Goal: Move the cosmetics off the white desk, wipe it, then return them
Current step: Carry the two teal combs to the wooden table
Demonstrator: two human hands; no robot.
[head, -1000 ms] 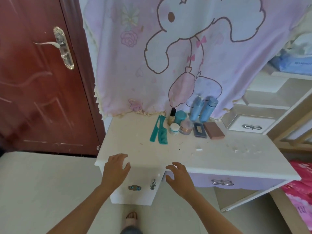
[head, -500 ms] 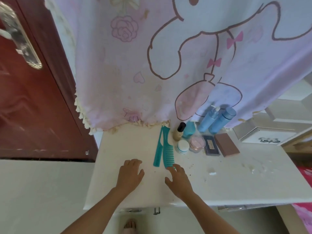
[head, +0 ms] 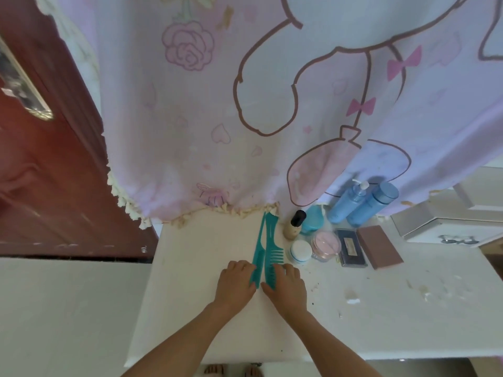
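The left hand [head: 235, 281] is laid against the near end of the thin teal comb [head: 258, 251], and the right hand [head: 287, 285] over the wide-toothed teal comb [head: 270, 240] alongside. Whether either comb is gripped cannot be told. Beyond the right hand, a white jar [head: 300, 252] and blue bottles [head: 371, 204] are stood on the white desk [head: 196, 308].

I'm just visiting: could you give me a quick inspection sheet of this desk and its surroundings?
Surface: white desk, scattered with pale crumbs.
Job's things: two teal combs lying side by side; blue bottles, jars, a dark palette and a brown box grouped at the back.
Clutter: nothing seen beyond the crumbs.
Hands: left hand and right hand each touch a comb's near end; grip unclear.
Cables: nothing seen.
Surroundings: cartoon curtain hanging over the desk's back edge; red door at left.
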